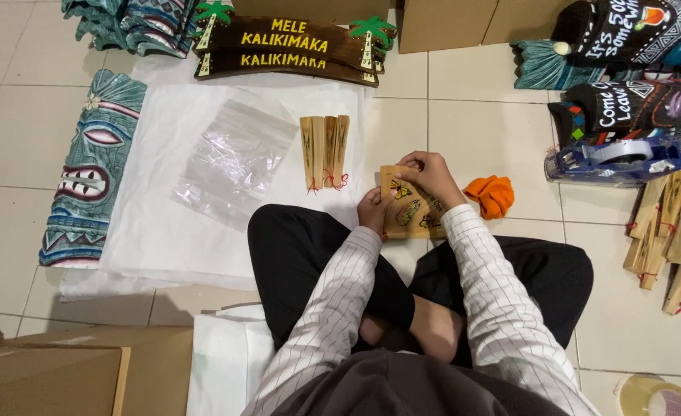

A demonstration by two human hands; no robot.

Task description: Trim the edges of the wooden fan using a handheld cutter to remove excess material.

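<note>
Head view, looking down on a person seated cross-legged on a tiled floor. At the centre of the frame, the left hand [374, 209] grips the lower left edge of a partly opened wooden fan [409, 209] painted with butterflies, fingers closed on it. The right hand [430, 175] is closed over the fan's upper edge, fingers curled around the top; what the fingertips pinch there cannot be made out. The fan is held just above the knees, in front of the black trousers [302, 254].

Just left of the hands, three folded wooden fans [325, 150] with red tassels lie side by side on a white sheet [163, 223]. A clear plastic bag [232, 162] lies on the same sheet, further left. A carved teal mask [94, 169] rests at the left edge of the frame. Two dark wooden signs [290, 48] with palm-tree ornaments lie at top centre.

Right of the hands, near the fan, sits a crumpled orange cloth [492, 194]. A blue tape dispenser [614, 160] stands at the right, with a pile of folded fans [671, 239] below it.
</note>
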